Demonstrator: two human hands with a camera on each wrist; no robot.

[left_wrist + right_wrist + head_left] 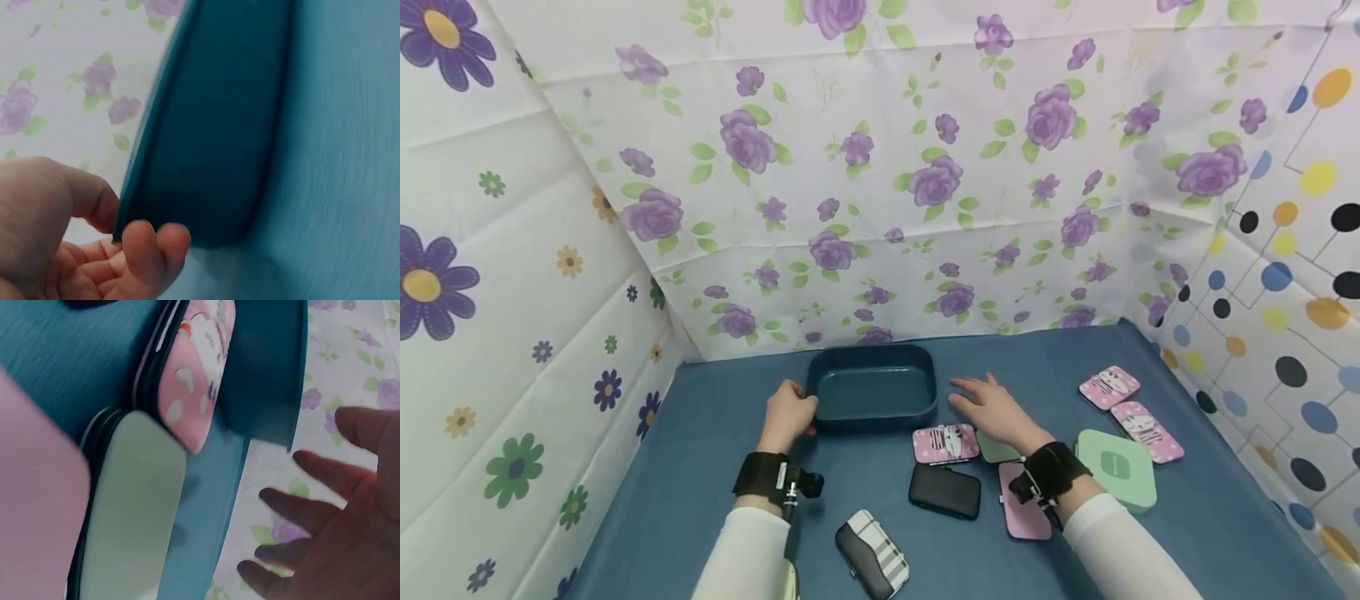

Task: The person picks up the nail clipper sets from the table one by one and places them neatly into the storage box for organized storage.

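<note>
A dark teal rectangular plastic bin (874,422) stands at the back of the table against the curtain. My left hand (788,414) grips its left end, with the thumb at the rim and curled fingers (140,250) against the outer wall in the left wrist view. Off the bin's right end, my right hand (996,414) hovers with fingers spread and nothing in them. Just below that hand lie a pink cartoon-print case (946,443) and a pale green case (134,500), partly covered by the hand in the head view.
Toward the front lie a black case (945,491), a plain pink case (1026,510) under the right wrist, and a black-and-plaid case (872,554). On the right are a mint green box (1116,468) and two pink cartoon cases (1109,387). Patterned curtains (865,167) enclose the table (722,500).
</note>
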